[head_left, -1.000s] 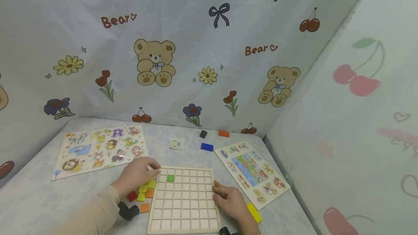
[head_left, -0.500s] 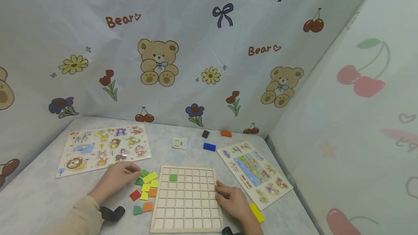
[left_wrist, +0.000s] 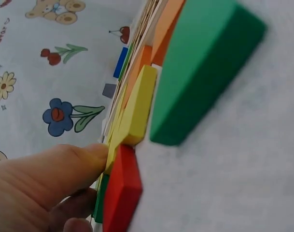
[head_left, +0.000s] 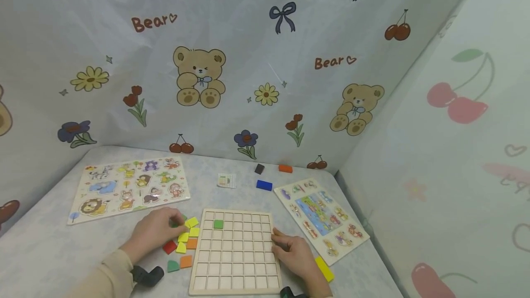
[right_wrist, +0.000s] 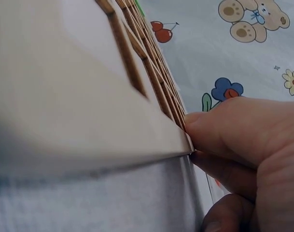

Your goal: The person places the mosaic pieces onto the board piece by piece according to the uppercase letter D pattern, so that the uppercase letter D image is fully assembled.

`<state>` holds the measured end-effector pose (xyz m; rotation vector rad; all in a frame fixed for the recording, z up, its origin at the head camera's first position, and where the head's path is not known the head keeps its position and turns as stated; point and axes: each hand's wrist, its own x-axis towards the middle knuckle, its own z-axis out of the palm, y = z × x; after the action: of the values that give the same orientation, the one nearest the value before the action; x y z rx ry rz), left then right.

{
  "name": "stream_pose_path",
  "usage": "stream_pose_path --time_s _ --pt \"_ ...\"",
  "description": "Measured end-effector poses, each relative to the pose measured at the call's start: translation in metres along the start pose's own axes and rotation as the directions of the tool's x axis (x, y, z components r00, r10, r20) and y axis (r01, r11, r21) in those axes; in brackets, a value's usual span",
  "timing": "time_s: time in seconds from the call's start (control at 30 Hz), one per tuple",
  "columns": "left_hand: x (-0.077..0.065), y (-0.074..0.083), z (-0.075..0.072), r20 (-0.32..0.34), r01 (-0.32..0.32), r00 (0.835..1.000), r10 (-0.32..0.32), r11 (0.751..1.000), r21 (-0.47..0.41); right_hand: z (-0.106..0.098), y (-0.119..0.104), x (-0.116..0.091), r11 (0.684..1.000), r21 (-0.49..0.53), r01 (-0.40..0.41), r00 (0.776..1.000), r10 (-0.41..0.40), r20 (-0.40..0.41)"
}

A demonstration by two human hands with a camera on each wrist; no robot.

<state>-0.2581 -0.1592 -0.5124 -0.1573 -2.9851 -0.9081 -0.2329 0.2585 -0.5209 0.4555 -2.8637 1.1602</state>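
A wooden grid board [head_left: 232, 256] lies on the table, with one green square tile [head_left: 218, 224] in its upper-left area. My right hand [head_left: 296, 252] holds the board's right edge, the thumb on top in the right wrist view. My left hand [head_left: 155, 229] is at the pile of coloured blocks left of the board, fingers bent. In the left wrist view its thumb [left_wrist: 84, 157] touches a yellow block [left_wrist: 137, 108], beside a red block [left_wrist: 122, 186]; I cannot tell whether it grips one. A green round-edged block [head_left: 173, 266] and an orange block [head_left: 186, 261] lie nearer me.
An animal puzzle board [head_left: 128, 187] lies back left, another picture puzzle [head_left: 320, 217] at right. A yellow block [head_left: 324, 269] is beside my right wrist. Blue [head_left: 264, 185], black [head_left: 259, 169] and orange-red [head_left: 285, 168] blocks and a small packet [head_left: 226, 180] lie behind the board.
My left hand went from the board's upper-left corner left to the pile's far edge, then right and slightly nearer me, over the blocks. My right hand stays on the board.
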Motion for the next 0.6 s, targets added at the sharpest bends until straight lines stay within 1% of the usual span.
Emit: stream_pose_path --time_s 0.27,0.6 --pt "0.0005 0.0017 -0.0010 0.003 0.014 1.000 -0.014 0.998 0.058 0.0005 -0.0005 -0.0010 1.000 0.002 0.004 1.000 -0.004 -0.008" --pt "-0.0019 0.0033 -0.0044 0.014 -0.010 1.000 0.009 0.998 0.059 0.0013 0.0020 0.0003 1.000 -0.011 -0.003 1.000 0.003 -0.004"
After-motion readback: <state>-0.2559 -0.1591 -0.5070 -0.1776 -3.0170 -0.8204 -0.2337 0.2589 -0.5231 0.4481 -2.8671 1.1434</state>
